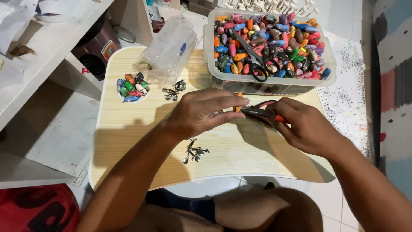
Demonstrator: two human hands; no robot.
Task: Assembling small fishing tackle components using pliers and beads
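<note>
1. Left hand (201,114): fingers clamped on a small orange bead (238,107) at their tips; a slack pinch could drop it.
2. Right hand (300,126): fingers closed round red-handled pliers (262,112), tips meeting the bead; a slip may nip fingertips.
3. Beyond the fingers, the bead tub (268,83) overhangs the surface (137,137); a nudge risks spillage.

An orange bead (238,107) is pinched between the fingers of the left hand (204,112), just in front of the clear plastic tub (270,88). Red-handled pliers (262,113) are gripped in the right hand (302,126), their tip set against the bead. Black scissors (255,58) are laid on the coloured beads (296,47) inside the tub. A small heap of beads (131,87), a plastic bag (169,49) and metal swivels (174,91) are seen left of the tub
</note>
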